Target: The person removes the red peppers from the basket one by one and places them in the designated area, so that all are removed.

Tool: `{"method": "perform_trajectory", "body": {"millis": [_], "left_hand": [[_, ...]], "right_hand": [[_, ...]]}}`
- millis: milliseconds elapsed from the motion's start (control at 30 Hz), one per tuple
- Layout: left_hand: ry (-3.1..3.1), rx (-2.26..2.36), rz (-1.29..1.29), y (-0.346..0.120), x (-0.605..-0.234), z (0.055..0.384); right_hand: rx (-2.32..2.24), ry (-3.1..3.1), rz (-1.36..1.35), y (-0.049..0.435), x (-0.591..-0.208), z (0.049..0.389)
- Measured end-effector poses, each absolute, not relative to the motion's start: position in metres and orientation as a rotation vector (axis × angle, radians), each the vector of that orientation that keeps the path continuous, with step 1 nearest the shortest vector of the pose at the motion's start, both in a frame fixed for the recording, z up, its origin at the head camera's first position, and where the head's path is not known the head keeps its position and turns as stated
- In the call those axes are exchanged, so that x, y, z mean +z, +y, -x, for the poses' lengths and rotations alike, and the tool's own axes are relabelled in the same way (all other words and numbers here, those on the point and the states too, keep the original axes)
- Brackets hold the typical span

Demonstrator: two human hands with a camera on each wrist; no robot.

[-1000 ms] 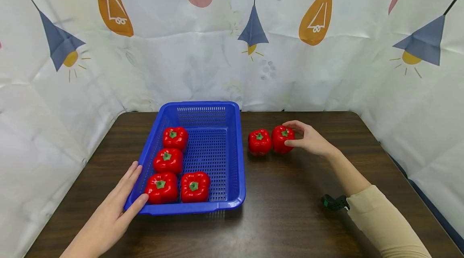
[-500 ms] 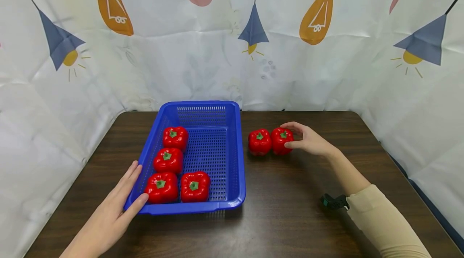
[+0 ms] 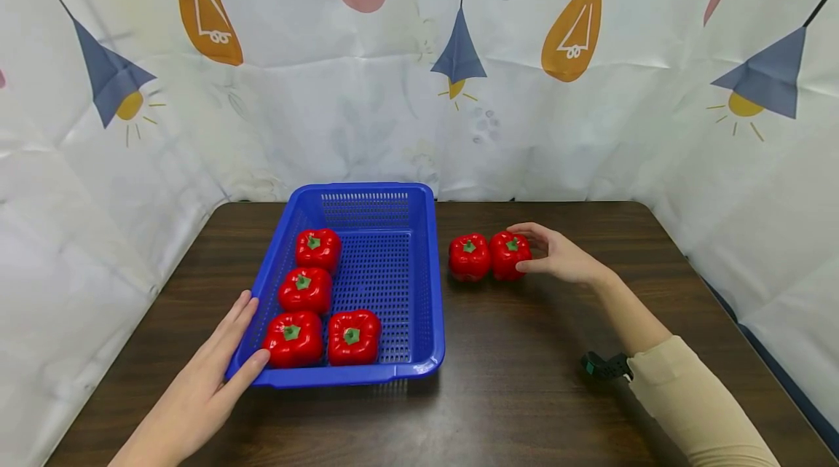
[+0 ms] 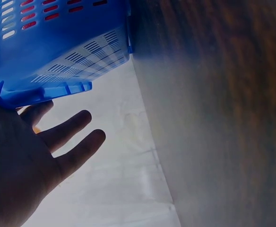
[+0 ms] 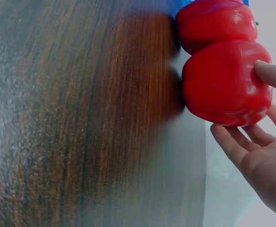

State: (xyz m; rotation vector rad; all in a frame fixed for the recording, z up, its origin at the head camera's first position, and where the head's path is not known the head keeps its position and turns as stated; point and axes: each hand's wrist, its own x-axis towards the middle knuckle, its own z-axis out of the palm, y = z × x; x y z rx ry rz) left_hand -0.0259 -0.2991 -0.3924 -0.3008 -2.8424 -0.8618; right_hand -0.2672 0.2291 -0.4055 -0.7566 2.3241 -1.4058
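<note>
My left hand [image 3: 197, 387] rests along the left rim of a blue plastic basket [image 3: 435, 307], its fingers extended. In the left wrist view, several straight fingers [image 4: 72, 153] spread below the basket's rim. On the table to the basket's right, my right hand [image 3: 560, 256] holds a red bell pepper [image 3: 507, 256] between thumb and fingers. That pepper stands against a second red bell pepper [image 3: 469, 258] on its left, and the right wrist view shows the two touching. Inside the basket, three bell peppers line the left side, and another bell pepper [image 3: 354, 337] sits at the front middle.
The dark wood table [image 3: 511, 394] carries the basket and both loose peppers. Behind it hangs a white cloth [image 3: 367, 117] printed with lamps and bulbs. A black band [image 3: 606, 366] is on the right forearm by the beige sleeve [image 3: 701, 401].
The pepper in my right hand has shifted slightly left and towards me, up against the other loose pepper. My right hand has eased back a little. The left hand stays on the basket.
</note>
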Motion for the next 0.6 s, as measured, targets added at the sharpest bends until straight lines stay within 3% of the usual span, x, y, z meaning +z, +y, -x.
{"method": "perform_trajectory", "body": {"millis": [600], "left_hand": [[-2.825,-0.864,0.318,-0.2981,-0.3918,0.0252]], "right_hand": [[-1.407,2.314,0.759,0.2298,-0.4051,0.2681]]}}
